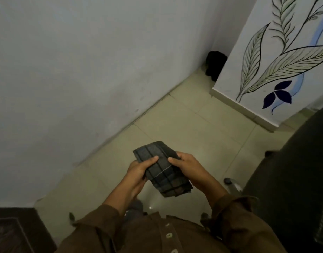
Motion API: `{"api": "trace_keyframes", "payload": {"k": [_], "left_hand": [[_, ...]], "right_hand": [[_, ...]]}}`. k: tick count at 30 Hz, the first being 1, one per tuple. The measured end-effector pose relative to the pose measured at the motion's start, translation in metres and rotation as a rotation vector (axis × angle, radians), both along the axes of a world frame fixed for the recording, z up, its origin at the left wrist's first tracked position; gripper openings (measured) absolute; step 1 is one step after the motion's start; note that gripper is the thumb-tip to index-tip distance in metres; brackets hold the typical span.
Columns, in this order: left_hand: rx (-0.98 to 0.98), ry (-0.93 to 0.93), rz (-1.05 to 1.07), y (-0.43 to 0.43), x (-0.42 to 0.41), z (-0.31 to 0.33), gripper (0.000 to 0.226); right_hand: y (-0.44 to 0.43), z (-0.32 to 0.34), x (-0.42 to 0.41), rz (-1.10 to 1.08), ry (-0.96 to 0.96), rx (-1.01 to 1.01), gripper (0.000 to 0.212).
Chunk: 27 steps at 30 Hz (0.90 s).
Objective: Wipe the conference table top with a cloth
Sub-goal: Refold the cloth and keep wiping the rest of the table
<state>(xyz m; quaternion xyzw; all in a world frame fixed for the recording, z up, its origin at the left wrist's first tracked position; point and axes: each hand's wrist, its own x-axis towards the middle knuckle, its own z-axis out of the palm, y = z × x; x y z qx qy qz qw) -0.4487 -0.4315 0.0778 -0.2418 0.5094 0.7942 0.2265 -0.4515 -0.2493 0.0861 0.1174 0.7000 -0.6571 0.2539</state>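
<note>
A dark checked cloth (161, 168), folded into a thick strip, is held in front of my body above the tiled floor. My left hand (138, 169) grips its left side, thumb lying across the top. My right hand (186, 166) grips the right edge, thumb pressed on the fabric. The cloth's lower end hangs free between my wrists. No conference table top is in view.
A plain grey wall (75, 79) runs along the left. A white partition painted with leaves (277, 70) stands at the right, with a dark object (215, 64) in the corner behind it. A black office chair (294, 179) is close on my right. Dark furniture (12, 229) fills the lower left.
</note>
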Motion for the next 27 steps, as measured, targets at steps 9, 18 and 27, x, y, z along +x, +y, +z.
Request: {"api": "trace_keyframes", "payload": {"k": [9,18,27], "left_hand": [[0.019,-0.059,-0.403,0.045,-0.213,-0.007,0.038],[0.051,-0.045,-0.788,0.138,-0.364,0.016,0.041],[-0.012,0.146,-0.821,0.289,-0.491,0.045,0.046]], "right_hand": [[0.026,-0.011,-0.119,-0.499,-0.168,0.073,0.017],[0.08,0.021,-0.219,-0.856,-0.145,-0.005,0.049],[0.22,0.031,-0.345,-0.939,0.058,0.014,0.037]]}}
